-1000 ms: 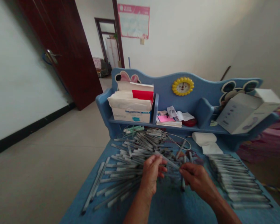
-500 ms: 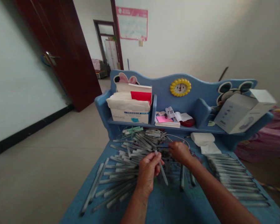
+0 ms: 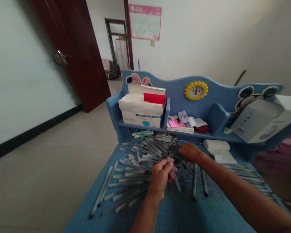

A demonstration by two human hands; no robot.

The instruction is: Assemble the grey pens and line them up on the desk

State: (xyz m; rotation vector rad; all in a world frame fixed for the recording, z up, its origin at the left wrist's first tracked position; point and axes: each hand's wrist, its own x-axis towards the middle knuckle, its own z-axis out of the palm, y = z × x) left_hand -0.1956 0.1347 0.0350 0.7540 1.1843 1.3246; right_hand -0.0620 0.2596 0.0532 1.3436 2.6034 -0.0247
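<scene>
Pinched between the thumb and fingers of my left hand point(image 3: 160, 173) is a translucent pen barrel point(image 3: 176, 179), slanting down to the right above the desk. Farther back, my right hand point(image 3: 189, 152) is closed over dark small parts at the right edge of the pile, and its fingertips are hidden. A large heap of similar barrels point(image 3: 132, 177) fans out left of my left hand. Two dark-tipped pens point(image 3: 194, 183) lie below my right wrist. A neat row of pens point(image 3: 251, 176) is partly covered by my right forearm.
A blue desk point(image 3: 179, 216) bears everything, with a raised shelf behind. On the shelf stand a mask box point(image 3: 140, 119), papers point(image 3: 180, 128) and a tilted white box point(image 3: 252, 121). A tissue roll point(image 3: 217, 146) lies below it. A dark red door point(image 3: 75, 55) stands at left.
The whole view has shifted, so things appear farther right. My right hand has drawn down into the dark parts, and a thin dark rod seen at its fingers no longer shows. My left hand keeps its barrel.
</scene>
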